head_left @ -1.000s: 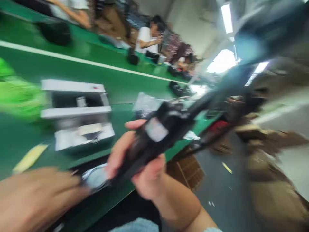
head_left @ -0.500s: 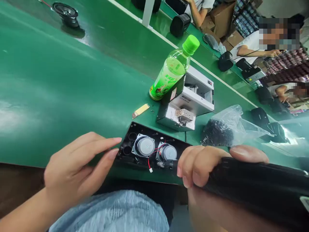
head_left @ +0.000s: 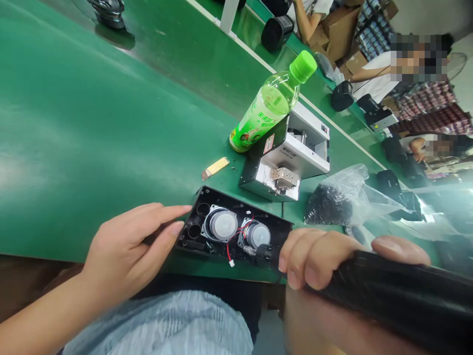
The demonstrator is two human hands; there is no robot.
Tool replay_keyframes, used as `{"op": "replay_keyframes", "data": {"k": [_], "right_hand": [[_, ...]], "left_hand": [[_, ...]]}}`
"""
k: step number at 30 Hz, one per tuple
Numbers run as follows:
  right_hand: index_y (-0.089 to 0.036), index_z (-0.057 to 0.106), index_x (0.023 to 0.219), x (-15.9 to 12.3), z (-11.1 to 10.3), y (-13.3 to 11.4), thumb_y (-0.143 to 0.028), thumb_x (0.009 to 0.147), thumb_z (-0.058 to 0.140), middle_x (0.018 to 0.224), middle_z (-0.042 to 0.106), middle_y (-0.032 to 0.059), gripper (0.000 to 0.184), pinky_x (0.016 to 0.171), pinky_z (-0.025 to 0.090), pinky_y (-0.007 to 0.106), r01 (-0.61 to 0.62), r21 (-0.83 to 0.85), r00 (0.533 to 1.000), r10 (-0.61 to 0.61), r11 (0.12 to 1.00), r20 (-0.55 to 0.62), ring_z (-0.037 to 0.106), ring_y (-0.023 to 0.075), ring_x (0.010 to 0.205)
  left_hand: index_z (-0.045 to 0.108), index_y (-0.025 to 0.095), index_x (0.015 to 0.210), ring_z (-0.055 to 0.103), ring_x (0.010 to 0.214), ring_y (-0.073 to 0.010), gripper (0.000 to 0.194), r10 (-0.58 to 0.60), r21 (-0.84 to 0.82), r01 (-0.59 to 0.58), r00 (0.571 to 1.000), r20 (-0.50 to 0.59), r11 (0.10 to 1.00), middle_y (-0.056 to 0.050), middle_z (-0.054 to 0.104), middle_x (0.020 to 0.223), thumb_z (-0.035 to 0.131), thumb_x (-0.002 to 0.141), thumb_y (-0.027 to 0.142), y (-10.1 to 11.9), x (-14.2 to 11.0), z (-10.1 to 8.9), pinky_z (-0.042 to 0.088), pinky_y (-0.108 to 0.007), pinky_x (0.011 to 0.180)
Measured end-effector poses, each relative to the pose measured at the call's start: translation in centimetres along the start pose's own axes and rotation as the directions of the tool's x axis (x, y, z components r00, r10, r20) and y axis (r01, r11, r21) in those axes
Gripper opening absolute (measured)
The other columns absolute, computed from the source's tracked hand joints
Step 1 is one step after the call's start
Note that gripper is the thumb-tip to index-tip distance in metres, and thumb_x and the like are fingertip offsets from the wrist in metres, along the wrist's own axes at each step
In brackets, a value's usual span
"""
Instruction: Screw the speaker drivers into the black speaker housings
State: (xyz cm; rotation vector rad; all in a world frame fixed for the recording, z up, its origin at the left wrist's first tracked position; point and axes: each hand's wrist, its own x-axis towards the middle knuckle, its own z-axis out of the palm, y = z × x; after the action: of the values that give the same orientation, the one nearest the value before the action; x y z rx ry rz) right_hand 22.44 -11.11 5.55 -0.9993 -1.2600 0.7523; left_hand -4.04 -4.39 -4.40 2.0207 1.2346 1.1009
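Note:
A black speaker housing (head_left: 236,207) lies on the green bench with its inside facing up. Two round speaker drivers (head_left: 225,224) sit in it, and a red and black wire ends in a white connector (head_left: 231,263) at the near edge. My left hand (head_left: 136,246) rests at the housing's left end, index finger and thumb stretched out and apart, the fingertips at its edge. In my right hand (head_left: 314,256) is a black electric screwdriver (head_left: 399,286), fingers wrapped round it. Its ribbed nose points left over the housing's near right part; the tip is hard to make out.
A green-capped drink bottle (head_left: 266,108) stands beside a grey and black machine (head_left: 288,158) behind the housing. A yellow box cutter (head_left: 215,168) lies left of them. A plastic-wrapped black part (head_left: 328,202) is at right. Loose speaker (head_left: 109,12) far left. Several people work across the bench.
My left hand has shifted slightly right, closer against the housing's end. The right hand with the screwdriver has moved slightly right and down. The view has tilted a little.

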Motion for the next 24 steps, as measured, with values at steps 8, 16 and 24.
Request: {"op": "replay_keyframes", "data": {"k": [8,16,24], "right_hand": [[-0.031,0.077,0.127,0.2,0.8,1.2,-0.08,0.106,0.043,0.069,0.069,-0.0022,0.063,0.05,0.057,0.04,0.045,0.036,0.996,-0.042,0.998,-0.078,0.062,0.0186,0.048],[-0.03,0.079,0.127,0.3,0.8,1.6,-0.077,0.105,0.05,0.069,0.069,-0.0017,0.059,0.05,0.058,0.039,0.026,0.078,0.995,-0.018,0.997,-0.101,0.063,0.0188,0.048],[-0.03,0.081,0.123,0.8,1.1,1.6,-0.08,0.098,0.061,0.066,0.07,-0.0007,0.059,0.051,0.057,0.038,-0.017,0.151,0.993,0.035,0.988,-0.116,0.063,0.02,0.048]], "left_hand": [[0.082,0.03,0.117,0.073,0.067,-0.014,0.022,-0.003,-0.005,0.003,1.0,-0.007,1.0,0.004,0.081,0.085,0.065,0.104,0.03,-0.1,0.0,0.0,0.054,-0.025,0.062],[0.08,0.03,0.12,0.079,0.076,-0.0173,0.022,0.031,0.022,-0.031,1.0,0.003,0.999,0.001,0.084,0.091,0.064,0.105,0.029,-0.3,-0.1,0.2,0.056,-0.026,0.064],[0.081,0.028,0.122,0.07,0.063,-0.0135,0.024,0.062,-0.01,-0.062,0.998,-0.004,0.998,0.001,0.079,0.081,0.063,0.105,0.028,-0.2,0.2,-0.1,0.053,-0.026,0.058]]}}
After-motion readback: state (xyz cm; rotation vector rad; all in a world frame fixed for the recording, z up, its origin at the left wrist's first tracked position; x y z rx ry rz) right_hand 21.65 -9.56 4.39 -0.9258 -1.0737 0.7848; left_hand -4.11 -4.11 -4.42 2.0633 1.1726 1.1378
